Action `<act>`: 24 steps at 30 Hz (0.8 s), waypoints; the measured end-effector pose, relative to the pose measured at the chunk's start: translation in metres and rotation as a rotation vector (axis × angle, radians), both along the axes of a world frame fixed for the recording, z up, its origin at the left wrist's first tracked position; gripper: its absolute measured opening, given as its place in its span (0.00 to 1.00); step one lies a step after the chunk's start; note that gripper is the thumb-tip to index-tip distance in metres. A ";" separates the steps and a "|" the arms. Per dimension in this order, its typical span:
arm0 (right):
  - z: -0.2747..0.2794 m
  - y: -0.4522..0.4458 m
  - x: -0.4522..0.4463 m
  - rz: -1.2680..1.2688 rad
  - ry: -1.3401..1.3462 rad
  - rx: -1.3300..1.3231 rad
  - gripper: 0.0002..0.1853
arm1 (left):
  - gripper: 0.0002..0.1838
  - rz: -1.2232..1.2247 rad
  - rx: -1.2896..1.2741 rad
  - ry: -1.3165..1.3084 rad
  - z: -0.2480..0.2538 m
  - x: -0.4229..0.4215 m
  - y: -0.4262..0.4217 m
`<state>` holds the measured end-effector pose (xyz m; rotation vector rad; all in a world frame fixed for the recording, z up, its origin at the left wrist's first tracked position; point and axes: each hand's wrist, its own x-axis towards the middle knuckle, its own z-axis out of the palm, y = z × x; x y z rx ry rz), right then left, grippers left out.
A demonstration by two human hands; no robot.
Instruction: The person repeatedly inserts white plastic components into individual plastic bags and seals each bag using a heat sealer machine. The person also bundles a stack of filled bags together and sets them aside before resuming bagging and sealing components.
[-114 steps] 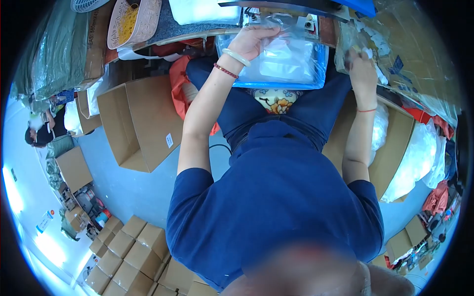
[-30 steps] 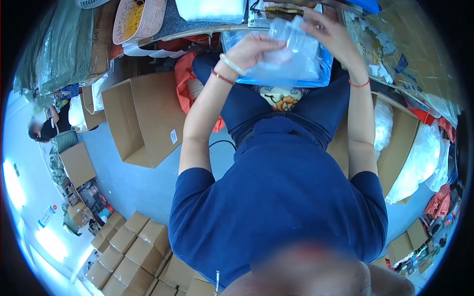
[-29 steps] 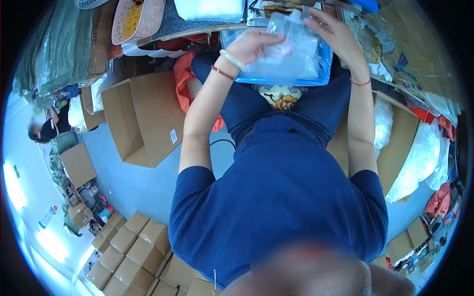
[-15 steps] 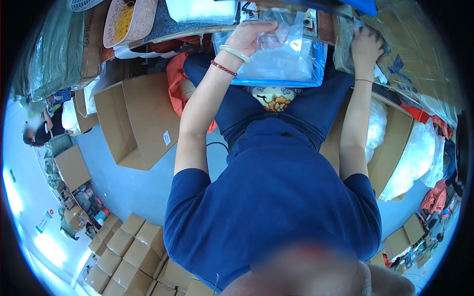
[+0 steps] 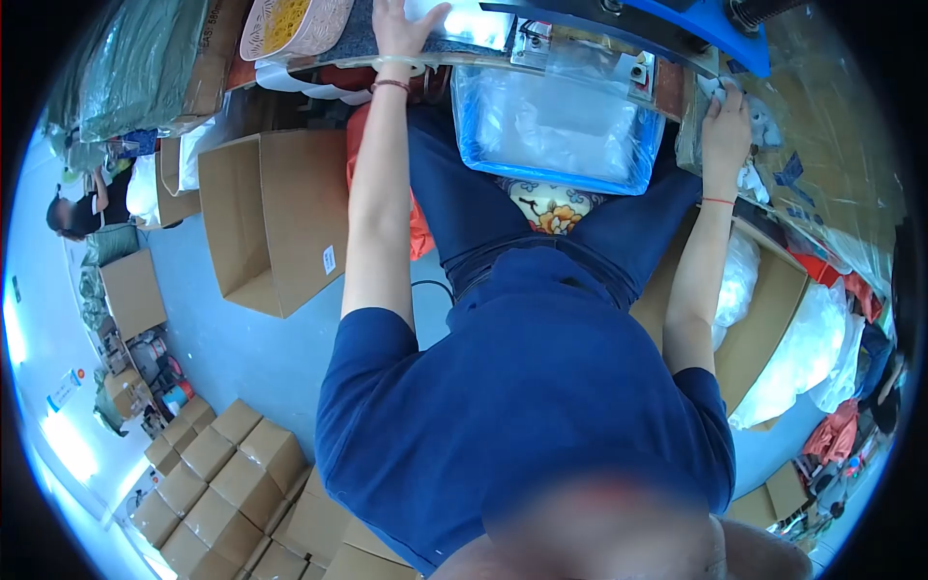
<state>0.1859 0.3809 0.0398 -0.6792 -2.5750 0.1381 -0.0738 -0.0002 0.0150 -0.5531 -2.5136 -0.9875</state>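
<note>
My left hand (image 5: pixel 399 31) is stretched out, thumb spread apart, at the far edge of the workbench. Beside its thumb lies a stack of clear plastic bags (image 5: pixel 469 24); its fingertips run to the picture's upper edge. My right hand (image 5: pixel 727 130) has its fingers curled together among small pale pieces (image 5: pixel 764 126) on the right; what they hold, if anything, I cannot make out. Between the two hands, a clear plastic bag (image 5: pixel 588 60) rests on the small metal fixture (image 5: pixel 530 46) under the blue press (image 5: pixel 710 24). A blue-rimmed tray (image 5: pixel 604 182) of clear plastic bags sits over my lap.
A pale basket (image 5: pixel 333 21) holding yellow rubber bands (image 5: pixel 286 21) stands at the upper left. An open cardboard box (image 5: pixel 300 222) is left of my legs, another (image 5: pixel 764 329) right. Stacked cartons (image 5: pixel 232 474) stand behind me. Another person (image 5: pixel 82 215) is far left.
My left hand has let go of the clear plastic bag at the fixture and moved left to the bag stack. My right hand's fingers have drawn closer together. The view has shifted slightly.
</note>
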 end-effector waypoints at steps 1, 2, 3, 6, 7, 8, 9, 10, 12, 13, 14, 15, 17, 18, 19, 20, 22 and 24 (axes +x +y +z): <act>-0.001 0.000 0.001 0.002 0.025 -0.015 0.17 | 0.45 0.007 0.001 0.008 -0.007 0.002 0.001; -0.003 0.000 0.001 0.004 0.045 -0.032 0.18 | 0.45 0.059 0.043 -0.057 -0.011 0.004 0.000; -0.006 0.000 0.001 0.010 0.044 -0.033 0.18 | 0.45 0.112 0.086 -0.128 -0.011 0.009 0.002; -0.005 0.005 -0.002 0.031 0.075 -0.045 0.17 | 0.44 0.006 0.313 -0.083 -0.009 0.027 0.003; -0.002 0.006 -0.003 0.022 0.061 -0.095 0.17 | 0.42 -0.112 0.516 -0.027 -0.007 0.034 0.003; 0.000 0.007 -0.003 0.013 0.046 -0.148 0.17 | 0.42 -0.107 0.520 -0.027 -0.004 0.040 0.005; 0.003 0.007 -0.004 0.015 0.049 -0.148 0.17 | 0.39 0.038 0.319 0.207 0.013 0.048 0.013; 0.007 0.006 -0.004 0.053 0.102 -0.064 0.17 | 0.37 0.174 0.107 0.437 0.028 0.051 0.020; 0.007 -0.001 0.010 0.077 0.127 0.005 0.18 | 0.35 0.015 -0.074 0.403 0.010 0.056 0.025; 0.008 -0.004 0.013 0.054 0.147 -0.068 0.17 | 0.37 -0.041 -0.266 0.371 -0.021 0.056 0.023; 0.009 -0.004 0.012 0.032 0.178 -0.137 0.16 | 0.36 -0.211 -0.395 0.236 -0.039 0.073 0.019; 0.009 -0.002 0.014 0.029 0.182 -0.137 0.16 | 0.35 -0.245 -0.311 0.199 -0.046 0.094 0.012; 0.011 0.000 0.025 0.105 0.286 -0.119 0.15 | 0.26 -0.261 -0.285 0.205 -0.038 0.104 0.002; 0.017 -0.008 0.032 0.098 0.274 -0.124 0.15 | 0.21 -0.280 -0.261 0.201 -0.034 0.101 -0.006; 0.030 -0.021 0.032 0.142 0.261 -0.267 0.14 | 0.16 -0.291 -0.235 0.203 -0.017 0.096 -0.005; 0.043 -0.037 0.029 0.188 0.254 -0.407 0.14 | 0.11 -0.263 -0.202 0.232 -0.002 0.096 -0.001; 0.066 -0.080 0.034 0.252 0.154 -0.597 0.14 | 0.11 -0.250 -0.015 -0.044 0.026 0.117 0.003; 0.061 -0.121 0.039 0.353 0.100 -0.887 0.13 | 0.10 -0.241 0.237 -0.470 0.046 0.134 0.010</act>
